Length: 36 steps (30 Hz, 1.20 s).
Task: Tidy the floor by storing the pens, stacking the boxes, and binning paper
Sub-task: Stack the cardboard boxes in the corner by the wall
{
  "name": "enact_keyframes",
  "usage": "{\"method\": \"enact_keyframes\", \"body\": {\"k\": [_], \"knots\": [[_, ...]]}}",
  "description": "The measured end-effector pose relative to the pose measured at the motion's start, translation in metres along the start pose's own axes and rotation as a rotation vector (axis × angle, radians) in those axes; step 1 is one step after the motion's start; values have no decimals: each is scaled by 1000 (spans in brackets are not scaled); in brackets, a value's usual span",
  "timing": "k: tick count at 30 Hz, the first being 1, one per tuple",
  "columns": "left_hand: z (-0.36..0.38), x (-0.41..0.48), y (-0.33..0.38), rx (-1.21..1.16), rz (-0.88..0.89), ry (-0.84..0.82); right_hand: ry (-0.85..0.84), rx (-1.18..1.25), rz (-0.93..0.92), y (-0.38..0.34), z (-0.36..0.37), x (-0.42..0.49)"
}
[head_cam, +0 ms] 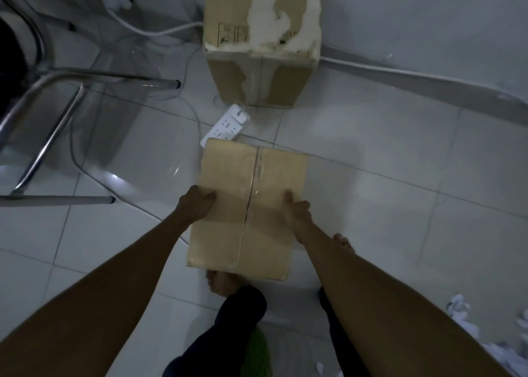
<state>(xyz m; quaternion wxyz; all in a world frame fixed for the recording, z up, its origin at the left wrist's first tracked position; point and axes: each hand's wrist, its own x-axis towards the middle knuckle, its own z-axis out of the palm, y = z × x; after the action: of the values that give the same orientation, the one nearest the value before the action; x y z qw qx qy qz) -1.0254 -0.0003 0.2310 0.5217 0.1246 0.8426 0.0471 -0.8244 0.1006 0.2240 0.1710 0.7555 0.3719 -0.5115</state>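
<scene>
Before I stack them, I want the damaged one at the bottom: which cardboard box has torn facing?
The box by the wall, peeled to white patches; the held box looks intact.

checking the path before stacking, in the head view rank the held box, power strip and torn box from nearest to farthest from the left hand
1. Held box: nearest, gripped by the left hand at its left edge.
2. Power strip: next, lying just past the held box's far edge, ahead of the hand.
3. Torn box: farthest, straight ahead at the top of the view.
</scene>
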Motion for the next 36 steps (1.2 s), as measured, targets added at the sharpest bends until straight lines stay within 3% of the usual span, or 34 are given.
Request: {"method": "enact_keyframes", "body": {"k": [8,20,28,36], "knots": [[-38,-109,84,5,178,15,147,19,-92,-35,-102,-88],[-100,-287,210,-111,304,115,268,15,-331,-78,-273,-239],[-117,-411,282,-190,479,159,413,80,-417,-68,-386,-334],[-122,-490,335,-367,633,133,529,195,-474,-60,-454,-407]]}}
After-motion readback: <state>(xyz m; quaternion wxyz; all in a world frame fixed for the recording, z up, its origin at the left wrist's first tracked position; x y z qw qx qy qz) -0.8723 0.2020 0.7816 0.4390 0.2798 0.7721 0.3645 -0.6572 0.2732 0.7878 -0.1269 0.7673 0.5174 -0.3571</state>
